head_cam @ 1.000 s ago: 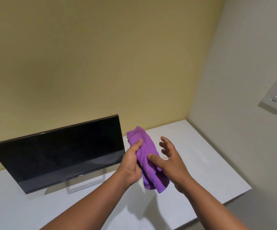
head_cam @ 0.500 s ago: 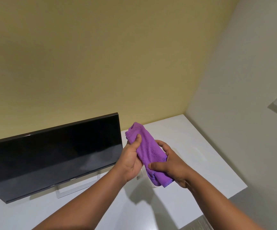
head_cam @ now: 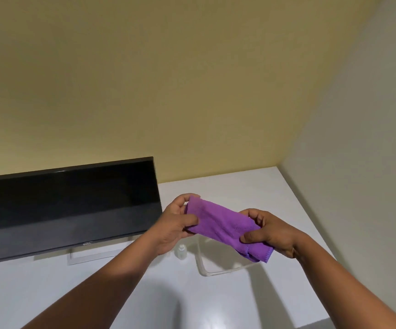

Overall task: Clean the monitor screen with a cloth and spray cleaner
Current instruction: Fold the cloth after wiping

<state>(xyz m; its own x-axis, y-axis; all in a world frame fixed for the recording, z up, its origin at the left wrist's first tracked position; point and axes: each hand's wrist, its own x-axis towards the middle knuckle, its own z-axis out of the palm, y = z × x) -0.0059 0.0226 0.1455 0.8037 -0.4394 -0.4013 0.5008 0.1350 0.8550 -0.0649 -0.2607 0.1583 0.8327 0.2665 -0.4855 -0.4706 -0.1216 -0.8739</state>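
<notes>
We had stretched the purple microfibre cloth (head_cam: 225,227) flat between left hand (head_cam: 173,226) and right hand (head_cam: 271,231), fingers pinching each end; wiping the monitor (head_cam: 66,207) seemed imminent.

1. Soft, even indoor light, moderately dim, with a warm cast on the yellow wall (head_cam: 168,79).
2. Light falls from above and behind the camera: the arms throw broad, blurry-edged shadows on the white worktop (head_cam: 251,186), forward and below the hands.
3. The worktop gives a pale sheen near the lower edge.
4. The monitor (head_cam: 68,207) screen is dark, with a faint grey reflection across its lower half and a thin highlight on its top edge.
5. Wide-angle distortion: the wall corner and worktop edges slant strongly.
6. Detail is slightly soft overall; the small bottle (head_cam: 182,251) is blurry.
</notes>
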